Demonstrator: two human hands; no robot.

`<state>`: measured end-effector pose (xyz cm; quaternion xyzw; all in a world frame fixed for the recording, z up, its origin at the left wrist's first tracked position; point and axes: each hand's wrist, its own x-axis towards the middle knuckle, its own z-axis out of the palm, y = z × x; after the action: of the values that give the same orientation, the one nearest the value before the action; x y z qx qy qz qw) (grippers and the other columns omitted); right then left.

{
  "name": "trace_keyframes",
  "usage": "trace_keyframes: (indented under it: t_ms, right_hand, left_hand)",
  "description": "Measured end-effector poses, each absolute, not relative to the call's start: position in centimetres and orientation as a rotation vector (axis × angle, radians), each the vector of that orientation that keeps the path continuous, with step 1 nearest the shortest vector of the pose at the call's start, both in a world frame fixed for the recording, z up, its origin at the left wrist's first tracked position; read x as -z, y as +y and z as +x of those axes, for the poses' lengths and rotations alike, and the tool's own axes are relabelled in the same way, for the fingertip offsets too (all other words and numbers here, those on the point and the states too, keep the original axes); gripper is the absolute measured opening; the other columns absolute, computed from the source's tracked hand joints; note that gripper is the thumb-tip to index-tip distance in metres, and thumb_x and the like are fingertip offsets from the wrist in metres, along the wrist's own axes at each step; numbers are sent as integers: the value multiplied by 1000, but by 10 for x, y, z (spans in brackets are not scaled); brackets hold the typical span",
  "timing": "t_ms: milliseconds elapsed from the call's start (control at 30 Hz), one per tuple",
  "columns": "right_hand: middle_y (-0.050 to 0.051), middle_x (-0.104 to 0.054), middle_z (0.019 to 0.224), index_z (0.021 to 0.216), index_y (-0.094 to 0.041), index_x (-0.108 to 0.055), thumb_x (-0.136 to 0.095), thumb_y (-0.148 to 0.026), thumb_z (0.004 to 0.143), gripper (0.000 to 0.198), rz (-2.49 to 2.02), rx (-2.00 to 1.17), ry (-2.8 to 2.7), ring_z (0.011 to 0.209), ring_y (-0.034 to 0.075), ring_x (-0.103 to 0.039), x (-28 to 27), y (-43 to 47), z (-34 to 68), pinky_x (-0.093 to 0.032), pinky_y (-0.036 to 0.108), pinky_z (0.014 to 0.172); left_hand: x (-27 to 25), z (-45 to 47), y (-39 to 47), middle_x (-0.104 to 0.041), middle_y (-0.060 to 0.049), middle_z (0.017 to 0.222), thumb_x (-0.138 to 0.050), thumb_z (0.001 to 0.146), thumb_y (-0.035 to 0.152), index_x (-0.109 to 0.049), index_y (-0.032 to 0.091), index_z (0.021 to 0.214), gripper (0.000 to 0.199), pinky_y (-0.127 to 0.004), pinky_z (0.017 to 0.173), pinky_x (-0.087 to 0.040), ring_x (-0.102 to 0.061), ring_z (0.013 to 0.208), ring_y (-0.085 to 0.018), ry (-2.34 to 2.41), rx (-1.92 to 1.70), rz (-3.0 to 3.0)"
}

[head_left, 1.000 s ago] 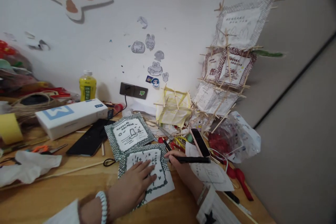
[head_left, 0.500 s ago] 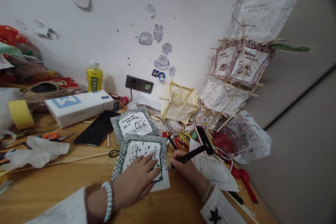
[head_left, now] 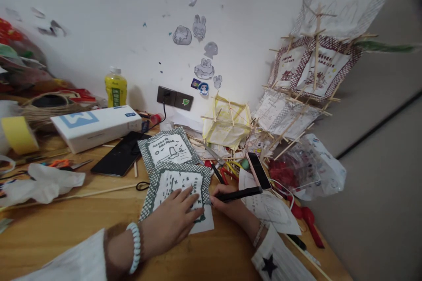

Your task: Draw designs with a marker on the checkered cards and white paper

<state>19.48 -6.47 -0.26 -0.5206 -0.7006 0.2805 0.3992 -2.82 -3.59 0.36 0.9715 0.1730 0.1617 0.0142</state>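
A sheet of paper (head_left: 165,180) with a dark green crosshatched border, small drawn marks and writing lies on the wooden table. My left hand (head_left: 173,217) rests flat on its lower part, fingers spread. My right hand (head_left: 227,202) grips a black marker pen (head_left: 242,194), its tip at the sheet's right border. Part of the lower right border is plain white. A second bordered sheet (head_left: 169,151) with a boat drawing lies just behind, overlapped by the first. Under my right wrist is another paper with a faint sketch (head_left: 273,210).
A pink-edged phone (head_left: 258,171), pens and scissors lie beyond my right hand. Stick frames with paper panels (head_left: 316,70) and a yellow one (head_left: 227,123) stand at the back. On the left are a white box (head_left: 95,127), a black tablet (head_left: 117,153) and yellow tape (head_left: 20,135).
The view has shifted slightly. The marker has tipped lower, nearer level, and its tip has moved up along the sheet's right border. My left hand stays pressed on the paper.
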Motion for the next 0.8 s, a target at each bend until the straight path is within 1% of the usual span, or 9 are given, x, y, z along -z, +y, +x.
trace_keyframes:
  t_ms: [233, 433, 567, 700, 800]
  right_hand:
    - [-5, -44, 55, 56, -18, -47, -55, -17, 72, 18, -1344, -650, -1776, 54, 9, -39, 5, -63, 196, -31, 21, 49]
    - [-5, -39, 51, 51, -19, -40, -49, -16, 67, 18, -1404, -719, -1671, 52, 9, -37, 4, -65, 194, -29, 21, 48]
    - [-5, -41, 51, 52, -19, -43, -49, -19, 70, 18, -1419, -760, -1559, 50, 10, -39, 0, -67, 192, -31, 21, 48]
    - [-5, -44, 52, 56, -19, -49, -55, -23, 72, 17, -1384, -773, -1616, 51, 10, -40, -4, -69, 192, -32, 22, 49]
    - [-4, -45, 52, 56, -19, -48, -54, -26, 73, 19, -1371, -814, -1545, 50, 10, -42, -4, -70, 193, -33, 21, 48]
  left_hand:
    - [1, -28, -35, -53, -12, 127, -47, 87, 23, -56, 27, 118, 32, -55, 95, -39, -43, 122, -36, 563, -483, 3028]
    - [-2, -29, -35, -53, -12, 126, -48, 87, 25, -57, 26, 117, 31, -54, 94, -40, -44, 121, -35, 539, -512, 3042]
    - [1, -29, -35, -52, -13, 126, -48, 87, 23, -56, 26, 117, 32, -54, 94, -39, -42, 122, -34, 534, -523, 3048]
    - [1, -29, -35, -50, -13, 128, -53, 84, 21, -55, 27, 119, 36, -55, 95, -38, -41, 123, -36, 537, -488, 3050]
    - [-3, -29, -36, -50, -13, 128, -55, 82, 21, -55, 28, 118, 37, -56, 95, -39, -41, 123, -37, 534, -448, 3057]
